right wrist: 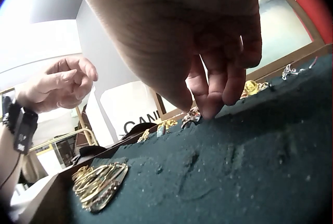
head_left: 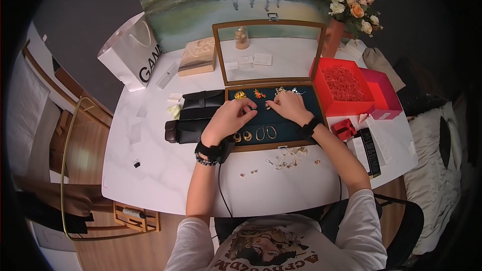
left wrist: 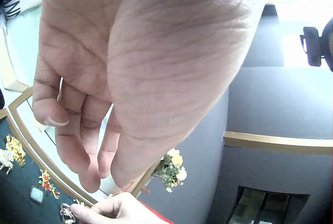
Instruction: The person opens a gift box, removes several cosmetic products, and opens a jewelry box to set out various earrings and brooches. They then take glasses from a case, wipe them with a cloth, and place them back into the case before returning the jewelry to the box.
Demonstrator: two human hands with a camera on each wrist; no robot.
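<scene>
The open display case (head_left: 271,147) has a dark teal lining with jewellery set on it. In its upper part my right hand (head_left: 290,106) pinches a small silver-rimmed jewelled piece (left wrist: 67,213) between thumb and fingers, low against the lining. My left hand (head_left: 228,119) hovers over the case's left side, fingers loosely bent and holding nothing. Near the pinched piece lie a turquoise square piece (left wrist: 36,194) and a red-orange flower-like piece (left wrist: 48,184). Gold pieces (head_left: 240,94) sit at the back left. Large hoop earrings (head_left: 266,133) rest toward the front.
In front of the case lies a loose pile of jewellery (head_left: 293,158). Black pouches (head_left: 201,101) are on the left, beside a book (head_left: 198,56) and a white paper bag (head_left: 131,52). On the right stand a red box (head_left: 346,83) and a flower vase (head_left: 332,37). The glass lid (head_left: 219,52) stands raised.
</scene>
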